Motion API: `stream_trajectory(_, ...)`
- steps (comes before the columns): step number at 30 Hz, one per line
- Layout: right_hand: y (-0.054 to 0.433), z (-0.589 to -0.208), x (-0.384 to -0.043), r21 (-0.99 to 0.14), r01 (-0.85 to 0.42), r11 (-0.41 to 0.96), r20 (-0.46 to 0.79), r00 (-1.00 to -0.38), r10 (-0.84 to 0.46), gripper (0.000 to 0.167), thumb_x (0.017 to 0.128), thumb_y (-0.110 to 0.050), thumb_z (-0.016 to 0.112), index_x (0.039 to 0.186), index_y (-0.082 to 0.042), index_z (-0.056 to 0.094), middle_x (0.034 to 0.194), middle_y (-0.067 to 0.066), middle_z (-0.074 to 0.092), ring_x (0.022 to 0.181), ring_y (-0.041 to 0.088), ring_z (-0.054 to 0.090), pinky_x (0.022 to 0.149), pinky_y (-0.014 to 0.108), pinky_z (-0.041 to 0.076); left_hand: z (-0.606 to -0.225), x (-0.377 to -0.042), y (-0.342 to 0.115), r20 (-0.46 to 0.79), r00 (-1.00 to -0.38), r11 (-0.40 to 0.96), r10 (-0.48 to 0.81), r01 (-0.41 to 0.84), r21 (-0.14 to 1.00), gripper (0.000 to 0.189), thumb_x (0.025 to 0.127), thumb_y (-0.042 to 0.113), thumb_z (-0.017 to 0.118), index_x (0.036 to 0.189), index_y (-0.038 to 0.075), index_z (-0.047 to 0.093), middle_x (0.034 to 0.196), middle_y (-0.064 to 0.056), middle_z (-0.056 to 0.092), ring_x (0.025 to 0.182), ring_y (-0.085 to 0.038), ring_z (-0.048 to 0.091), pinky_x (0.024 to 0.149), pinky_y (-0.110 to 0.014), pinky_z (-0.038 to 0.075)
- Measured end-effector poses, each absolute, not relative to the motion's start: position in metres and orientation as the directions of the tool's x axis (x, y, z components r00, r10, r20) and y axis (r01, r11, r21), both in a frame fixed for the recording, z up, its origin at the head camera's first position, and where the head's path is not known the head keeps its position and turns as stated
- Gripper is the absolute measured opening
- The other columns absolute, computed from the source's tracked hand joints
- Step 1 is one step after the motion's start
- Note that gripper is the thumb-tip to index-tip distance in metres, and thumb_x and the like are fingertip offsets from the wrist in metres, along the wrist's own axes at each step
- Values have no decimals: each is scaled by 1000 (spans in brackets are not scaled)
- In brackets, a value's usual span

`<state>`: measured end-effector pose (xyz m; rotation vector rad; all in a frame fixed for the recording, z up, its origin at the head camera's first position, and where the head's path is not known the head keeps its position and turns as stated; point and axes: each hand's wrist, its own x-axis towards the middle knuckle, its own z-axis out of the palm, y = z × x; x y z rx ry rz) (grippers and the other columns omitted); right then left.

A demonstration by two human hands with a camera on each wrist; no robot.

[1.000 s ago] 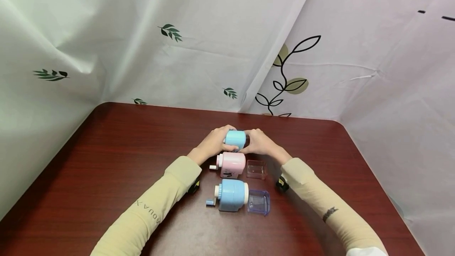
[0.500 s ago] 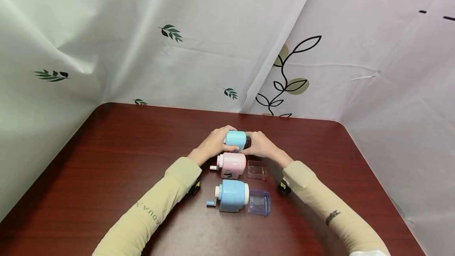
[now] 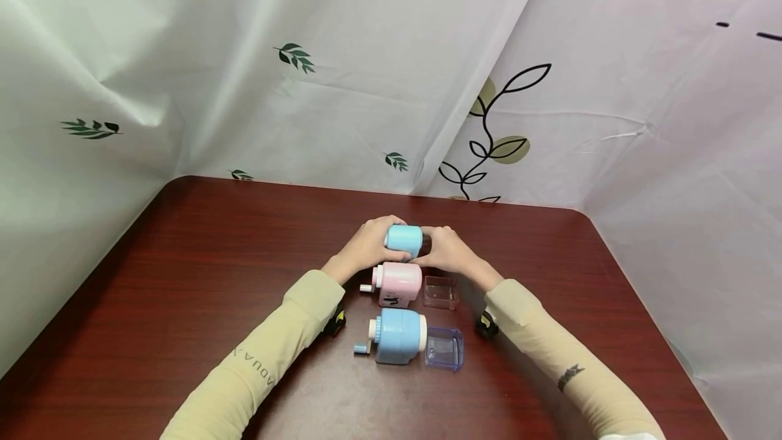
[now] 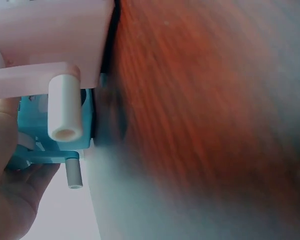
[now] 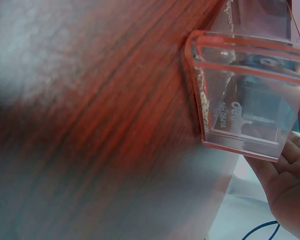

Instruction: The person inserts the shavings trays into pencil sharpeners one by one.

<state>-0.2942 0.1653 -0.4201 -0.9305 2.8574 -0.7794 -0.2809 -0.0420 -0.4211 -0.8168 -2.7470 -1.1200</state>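
At the far end of the row, my left hand [image 3: 369, 244] grips a light-blue crank pencil sharpener [image 3: 404, 239], thumb on the near side. In the left wrist view its crank handle [image 4: 74, 173] hangs below the fingers. My right hand [image 3: 449, 250] pinches a dark see-through shavings drawer [image 3: 425, 244] at the sharpener's right end; the fingers hide much of it. Nearer stands a pink pencil sharpener [image 3: 401, 282] with its clear pinkish drawer [image 3: 441, 292] lying apart on its right. In the right wrist view that drawer [image 5: 245, 95] holds shavings and partly covers my right hand.
Closest to me is a larger blue pencil sharpener [image 3: 400, 336], its bluish-purple clear drawer [image 3: 444, 348] beside it. Black-and-yellow wrist devices show under both sleeves [image 3: 314, 294]. The dark red table [image 3: 244, 236] ends at a white patterned curtain [image 3: 342, 100].
My right hand has shifted very slightly to the right, along with its forearm. The left hand keeps its grip, and the other sharpeners and drawers stay in place.
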Motion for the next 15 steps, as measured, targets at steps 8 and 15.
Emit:
stream_trajectory(8, 166, -413, -292, -467, -554, 690, 136, -815, -563, 55, 71, -31, 84, 113, -2, 65, 96, 7, 72, 80, 12, 66, 73, 28, 53, -417, -278, -41, 286, -856, 592, 430, 507, 626, 62, 77, 35, 80, 127, 7, 56, 123, -10, 62, 101, -23, 60, 87, -39, 51)
stream_trajectory(15, 171, -409, -289, -452, -546, 705, 144, -825, -547, 60, 70, -33, 84, 117, -1, 64, 101, 9, 72, 86, 15, 67, 78, 32, 54, -410, -276, -43, 292, -859, 577, 420, 501, 645, 66, 76, 36, 80, 130, 8, 55, 125, -10, 61, 106, -23, 60, 87, -37, 51)
